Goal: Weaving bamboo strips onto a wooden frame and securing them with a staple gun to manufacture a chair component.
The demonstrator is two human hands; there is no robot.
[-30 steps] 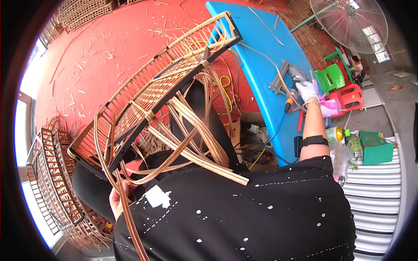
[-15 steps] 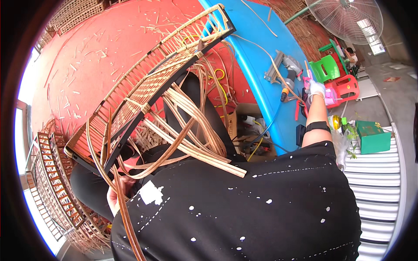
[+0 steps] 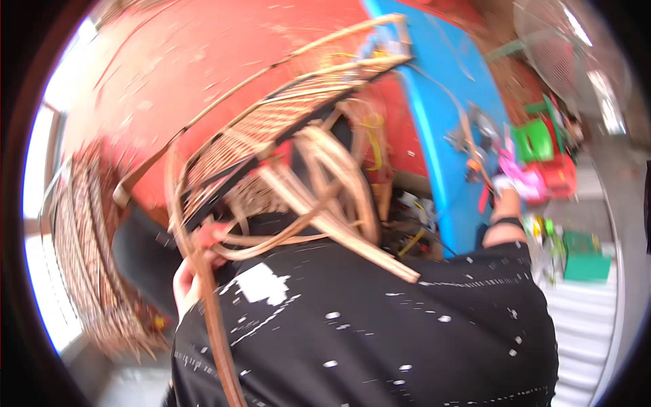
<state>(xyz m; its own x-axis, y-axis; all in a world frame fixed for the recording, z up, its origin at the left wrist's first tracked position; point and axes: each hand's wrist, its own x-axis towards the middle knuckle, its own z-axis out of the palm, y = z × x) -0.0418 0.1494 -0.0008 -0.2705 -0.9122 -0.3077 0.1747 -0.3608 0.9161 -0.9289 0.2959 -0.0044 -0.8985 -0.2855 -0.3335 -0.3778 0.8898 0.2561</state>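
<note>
A woven rattan panel on a black frame [image 3: 271,125] slants across my lap, with long rattan strips [image 3: 332,241] hanging loose from its near side. At its lower left end, my left hand [image 3: 192,278] closes on the strips, partly hidden behind them. On the right, my right hand [image 3: 503,183], in a white covering, reaches to the edge of the blue table [image 3: 434,136]. Beside it is a pink thing [image 3: 519,173], blurred; my fingers there are smeared by motion. Near that hand, a grey metal tool [image 3: 480,129] lies on the table.
Woven rattan pieces [image 3: 88,244] stand stacked at the left. Scraps litter the red floor [image 3: 169,68]. Beyond my right arm are a green chair [image 3: 534,140], a red chair [image 3: 557,178], a fan [image 3: 566,54] and a green box [image 3: 586,266]. Tools and yellow hose lie beside the table.
The whole view has shifted and blurred as my head turned. The panel appears slightly farther right. My right hand remains by the pink thing, my left hand at the strips.
</note>
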